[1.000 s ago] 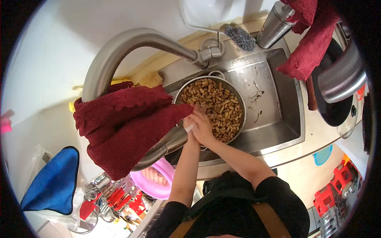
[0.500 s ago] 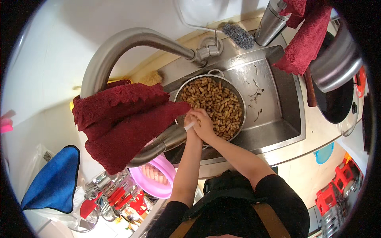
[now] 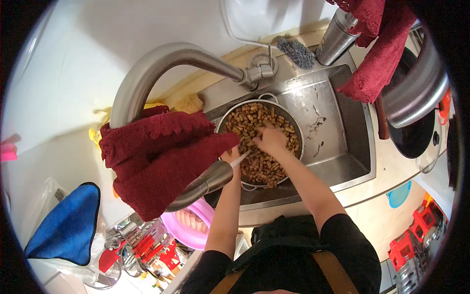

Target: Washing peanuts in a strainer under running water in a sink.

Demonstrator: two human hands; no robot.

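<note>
Brown unshelled peanuts (image 3: pixel 264 174) are kept together in a round, loop-handled metal pot (image 3: pixel 302 139), set inside the rectangular steel sink (image 3: pixel 320 95).
The pot is placed beneath the curved brushed-metal faucet (image 3: pixel 147 68), presumably so that the thin clear water stream (image 3: pixel 240 159) is caught. The right hand (image 3: pixel 272 139) is lowered onto the peanuts, fingers parted; whether any are grasped cannot be told. The left hand (image 3: pixel 229 156) is partly hidden by the draped dark-red cloth (image 3: pixel 164 157), its grip unseen.

A metal sink (image 3: pixel 335 139) is in the counter (image 3: pixel 353 197). 1 round pot (image 3: pixel 302 143) sits in its left side, dark bits (image 3: pixel 321 120) in its right.
</note>
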